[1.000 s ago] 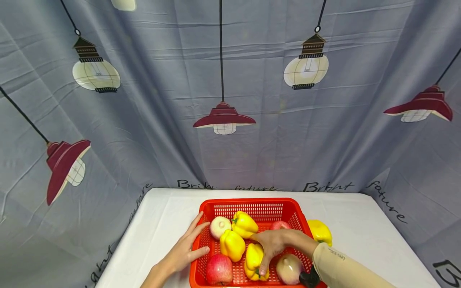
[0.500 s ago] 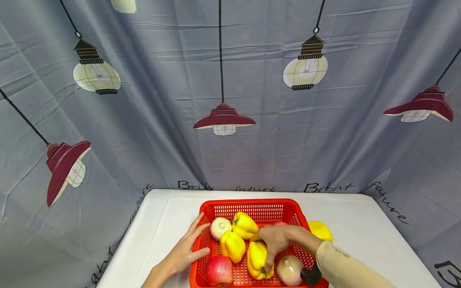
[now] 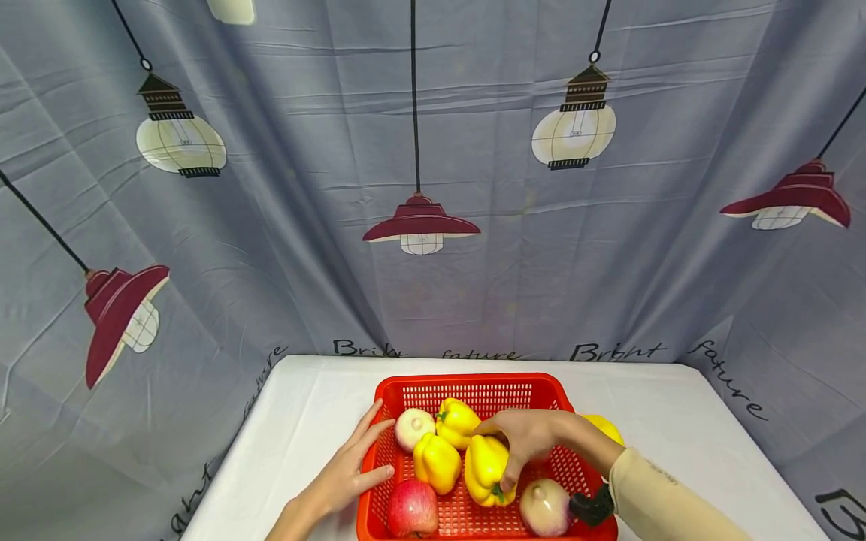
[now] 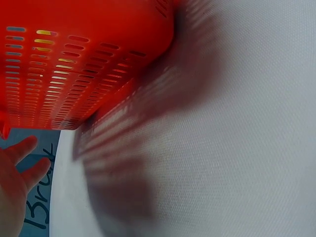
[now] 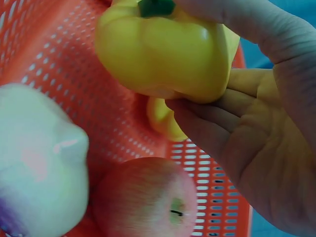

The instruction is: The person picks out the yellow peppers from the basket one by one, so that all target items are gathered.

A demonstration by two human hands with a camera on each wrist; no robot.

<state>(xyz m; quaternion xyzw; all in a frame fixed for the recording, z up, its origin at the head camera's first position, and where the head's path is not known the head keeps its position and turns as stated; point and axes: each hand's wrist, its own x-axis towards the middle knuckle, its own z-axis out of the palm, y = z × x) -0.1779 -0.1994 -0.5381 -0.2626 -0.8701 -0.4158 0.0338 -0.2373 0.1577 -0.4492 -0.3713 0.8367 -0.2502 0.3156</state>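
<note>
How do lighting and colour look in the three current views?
Head: fairly even light, mostly crisp edges, creases visible in the curtain. Left wrist: soft, red-tinged shadow beside the basket on the white tabletop. Right wrist: bluish cast, pale glare on the onion, small highlight on the held pepper.

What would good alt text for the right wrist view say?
A right hand grips a yellow pepper, seen close up. Lower in view, a red apple and a pale, purple-tinged vegetable lie in a red basket.
</note>
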